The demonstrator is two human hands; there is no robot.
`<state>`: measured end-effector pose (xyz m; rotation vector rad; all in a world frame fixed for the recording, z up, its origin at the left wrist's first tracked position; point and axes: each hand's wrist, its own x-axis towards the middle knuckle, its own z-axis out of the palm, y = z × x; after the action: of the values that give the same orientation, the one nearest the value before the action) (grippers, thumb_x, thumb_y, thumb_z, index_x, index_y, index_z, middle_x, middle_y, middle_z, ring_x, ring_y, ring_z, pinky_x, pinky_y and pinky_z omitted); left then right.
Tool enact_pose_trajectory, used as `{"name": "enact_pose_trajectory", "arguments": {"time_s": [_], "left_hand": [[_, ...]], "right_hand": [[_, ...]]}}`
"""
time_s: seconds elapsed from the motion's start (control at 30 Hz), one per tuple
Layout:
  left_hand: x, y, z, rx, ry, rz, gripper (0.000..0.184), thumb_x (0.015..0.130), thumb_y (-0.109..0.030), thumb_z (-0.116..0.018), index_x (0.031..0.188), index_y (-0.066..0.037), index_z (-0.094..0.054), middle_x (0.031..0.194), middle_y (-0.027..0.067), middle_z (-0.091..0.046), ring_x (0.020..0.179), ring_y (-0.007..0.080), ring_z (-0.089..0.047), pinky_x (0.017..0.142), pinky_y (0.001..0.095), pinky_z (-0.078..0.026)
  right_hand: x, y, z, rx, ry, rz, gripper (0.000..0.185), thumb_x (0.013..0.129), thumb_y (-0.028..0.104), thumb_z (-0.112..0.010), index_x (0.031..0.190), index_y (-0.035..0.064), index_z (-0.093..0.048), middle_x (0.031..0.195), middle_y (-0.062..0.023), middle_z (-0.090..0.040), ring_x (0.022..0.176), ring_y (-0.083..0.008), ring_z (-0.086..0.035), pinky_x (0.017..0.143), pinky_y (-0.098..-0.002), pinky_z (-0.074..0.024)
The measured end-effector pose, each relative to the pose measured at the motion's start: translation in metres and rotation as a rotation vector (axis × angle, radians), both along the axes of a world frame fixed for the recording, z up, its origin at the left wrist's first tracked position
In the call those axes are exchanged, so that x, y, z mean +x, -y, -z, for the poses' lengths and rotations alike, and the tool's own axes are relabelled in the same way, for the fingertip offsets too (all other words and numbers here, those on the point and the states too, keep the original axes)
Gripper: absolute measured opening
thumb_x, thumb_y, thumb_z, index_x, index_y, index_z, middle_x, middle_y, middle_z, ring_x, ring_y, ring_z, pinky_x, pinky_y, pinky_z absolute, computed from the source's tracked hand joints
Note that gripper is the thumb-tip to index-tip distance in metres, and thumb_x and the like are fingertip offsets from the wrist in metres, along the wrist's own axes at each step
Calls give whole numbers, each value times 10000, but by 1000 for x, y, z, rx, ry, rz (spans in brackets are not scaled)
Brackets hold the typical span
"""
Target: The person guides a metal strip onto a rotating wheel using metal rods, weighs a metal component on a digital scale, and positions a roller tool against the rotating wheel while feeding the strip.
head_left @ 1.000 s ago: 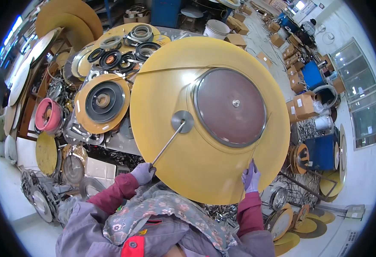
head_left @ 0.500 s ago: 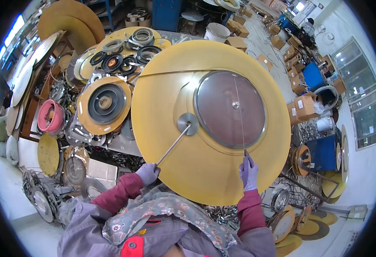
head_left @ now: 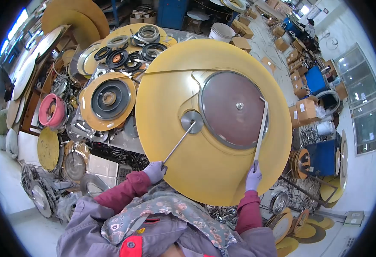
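Note:
My left hand (head_left: 155, 172), in a pale glove, is closed on the end of a thin metal rod (head_left: 178, 143). The rod's far end meets a small grey disc (head_left: 192, 122) on a large yellow disc (head_left: 222, 180). A gloved right hand (head_left: 254, 176) of mine is closed round the lower end of a flat metal strip (head_left: 261, 132), whose bent tip lies over the edge of a brown round plate (head_left: 226, 107) with a central knob (head_left: 239, 106). Another thin band (head_left: 183, 70) runs from the left across the yellow disc and curls beside the small grey disc.
To the left, a black reel (head_left: 109, 99) sits on an orange disc, with several rings beyond it. A pink bucket (head_left: 52, 110) stands farther left. A white bucket (head_left: 222, 32) and cardboard boxes (head_left: 307, 109) are behind and to the right.
The strip in my right hand now shows wide and bent at its tip, where a thin line was seen before. The small grey disc has shifted right, and the band beside it has loosened into a curve.

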<state>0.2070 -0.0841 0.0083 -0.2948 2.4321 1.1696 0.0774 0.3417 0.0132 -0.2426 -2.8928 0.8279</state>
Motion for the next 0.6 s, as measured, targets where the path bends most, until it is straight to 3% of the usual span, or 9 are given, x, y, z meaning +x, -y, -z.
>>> {"name": "enact_pose_trajectory", "arguments": {"time_s": [0.1,0.2,0.3,0.4,0.6], "left_hand": [[-14,7,-2,20,44,-47,276,859,-205,-489,805,43,-597,694,222,-615,685,353,-622,653,417,-486],[-20,14,-14,32,64,-82,279,864,-210,-489,796,39,-593,644,193,-612,618,321,-625,613,398,-492],[-20,17,-6,7,39,-65,275,867,-210,-493,770,31,-585,611,173,-606,577,293,-622,599,377,-499],[-29,20,-16,31,98,-73,270,864,-206,-492,758,25,-582,601,162,-603,555,279,-619,583,374,-499],[-34,28,-13,13,66,-96,279,856,-215,-477,741,18,-580,590,156,-600,562,287,-620,600,377,-497]], "right_hand": [[-4,-5,-5,-7,26,123,375,890,162,-480,1218,-19,-499,1211,-240,-521,1109,-346,-514,912,-358,-423],[0,-29,61,-535,-322,191,359,908,188,-496,1216,3,-504,983,-184,-628,832,-261,-627,718,-319,-507],[24,2,-8,-971,310,313,419,898,329,-539,1224,72,-483,636,-67,-540,454,-161,-504,393,-274,-403],[19,11,-11,-1107,311,400,462,873,390,-564,1228,115,-457,514,27,-353,327,-83,-306,304,-226,-223],[10,20,-17,-1047,257,321,421,891,376,-539,1226,129,-483,532,17,-381,349,-80,-335,311,-223,-251]]}}
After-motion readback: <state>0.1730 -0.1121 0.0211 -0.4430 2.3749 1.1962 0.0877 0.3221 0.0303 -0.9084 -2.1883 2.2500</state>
